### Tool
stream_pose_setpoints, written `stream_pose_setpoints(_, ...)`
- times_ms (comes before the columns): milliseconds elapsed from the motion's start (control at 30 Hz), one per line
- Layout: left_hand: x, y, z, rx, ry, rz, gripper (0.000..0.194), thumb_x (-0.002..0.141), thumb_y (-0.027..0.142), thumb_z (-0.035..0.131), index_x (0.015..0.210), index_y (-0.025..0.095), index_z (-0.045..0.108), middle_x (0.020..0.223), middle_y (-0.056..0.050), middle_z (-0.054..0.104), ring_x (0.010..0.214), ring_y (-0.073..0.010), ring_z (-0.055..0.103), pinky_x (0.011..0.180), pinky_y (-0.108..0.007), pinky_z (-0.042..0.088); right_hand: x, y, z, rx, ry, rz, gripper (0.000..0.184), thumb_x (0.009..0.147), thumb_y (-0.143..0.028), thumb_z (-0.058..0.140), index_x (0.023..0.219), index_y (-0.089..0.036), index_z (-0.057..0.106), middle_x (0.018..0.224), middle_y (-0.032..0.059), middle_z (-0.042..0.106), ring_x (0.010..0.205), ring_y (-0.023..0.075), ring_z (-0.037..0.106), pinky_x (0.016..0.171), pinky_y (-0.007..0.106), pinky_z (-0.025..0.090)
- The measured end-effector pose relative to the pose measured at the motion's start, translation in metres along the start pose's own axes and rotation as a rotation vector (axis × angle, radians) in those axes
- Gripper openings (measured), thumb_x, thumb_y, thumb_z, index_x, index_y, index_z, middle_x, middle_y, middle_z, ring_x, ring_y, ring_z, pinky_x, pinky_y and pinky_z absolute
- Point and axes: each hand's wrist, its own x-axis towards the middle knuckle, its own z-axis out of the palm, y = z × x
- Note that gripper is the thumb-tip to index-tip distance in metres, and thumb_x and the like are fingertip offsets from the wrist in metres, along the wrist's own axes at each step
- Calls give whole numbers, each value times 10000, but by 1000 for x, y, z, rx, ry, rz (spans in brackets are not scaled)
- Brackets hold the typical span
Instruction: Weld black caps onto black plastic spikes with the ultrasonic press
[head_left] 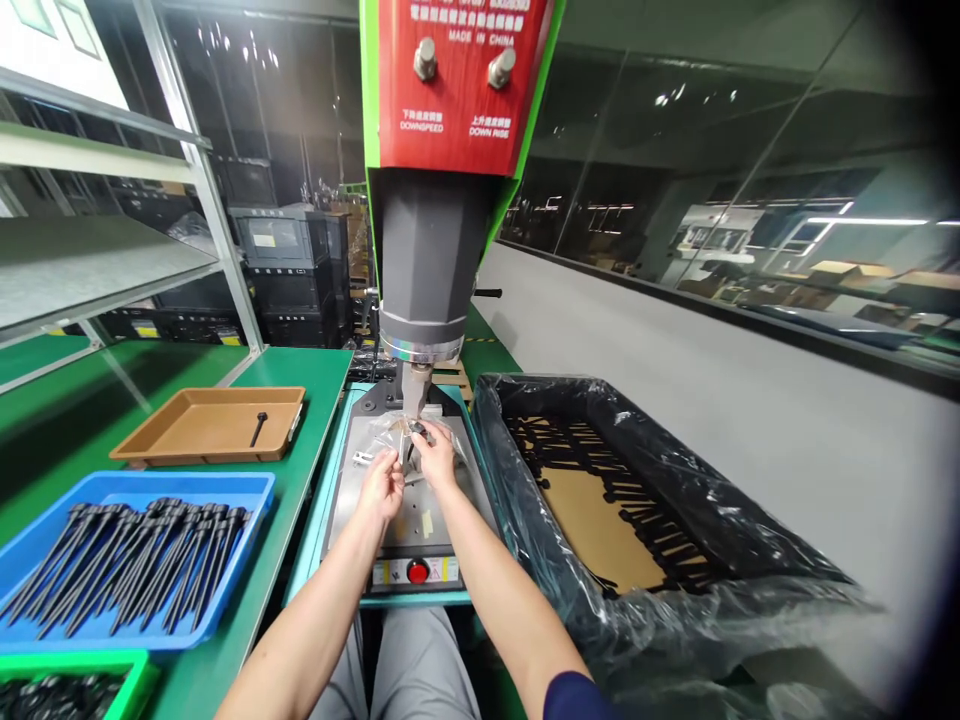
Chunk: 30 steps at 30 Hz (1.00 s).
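My right hand (436, 455) is closed on a small black plastic part (417, 428) at the fixture, right under the metal horn (416, 388) of the ultrasonic welding machine (427, 240). The fingers cover much of this part. Just lower and to the left, my left hand (384, 487) has its thumb and fingers pinched together beside the fixture. What sits in that pinch is too small to make out. Clear plastic film (386, 432) lies around the fixture on the metal base plate (352, 510).
A blue tray (255, 490) of long-stemmed black parts, a brown tray (202, 450) with one such part, and a green bin (139, 680) of black pieces stand left. At right is a film-lined black crate (517, 540) with rows of parts. A red button (418, 571) fronts the base.
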Motion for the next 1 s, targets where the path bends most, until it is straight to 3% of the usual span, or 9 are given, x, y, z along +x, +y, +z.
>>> stream_pose_setpoints(233, 1, 2, 2, 12, -4, 8, 196, 759, 46, 691, 780, 168, 539, 561, 72, 510, 418, -20, 513, 354, -55, 357, 19, 4, 13, 80, -108, 122, 358, 693, -375, 684, 996, -186, 705, 1011, 74, 700, 980, 254, 590, 905, 387, 453)
stream_pose_setpoints(500, 7, 5, -2, 10, 14, 3, 177, 766, 27, 665, 788, 161, 550, 562, 57, 545, 417, -27, 534, 348, -59, 359, 30, 3, 3, 142, -237, 156, 330, 702, -372, 679, 988, -209, 706, 1000, 37, 718, 953, 226, 618, 905, 360, 454)
stream_pose_setpoints(633, 8, 5, -3, 10, 9, 7, 176, 771, 37, 662, 778, 170, 547, 558, 61, 539, 406, -24, 523, 345, -63, 358, 29, 5, 5, 149, -232, 190, 285, 674, -335, 696, 920, -195, 724, 941, 40, 724, 930, 234, 620, 919, 371, 440)
stream_pose_setpoints(800, 11, 8, -5, 26, 9, 14, 183, 766, 41, 663, 785, 177, 541, 570, 62, 532, 399, -25, 513, 347, -71, 363, 24, 10, 1, 247, -191, 269, 434, 658, -327, 684, 1077, -214, 694, 1140, 50, 691, 1050, 237, 606, 906, 340, 453)
stream_pose_setpoints(1000, 17, 11, -9, 55, 29, 23, 196, 780, 22, 643, 843, 179, 544, 577, 67, 522, 391, -19, 497, 354, -67, 372, 27, 19, -11, 363, -104, 397, 468, 646, -255, 583, 1100, -217, 692, 1261, 58, 635, 1183, 273, 543, 857, 336, 473)
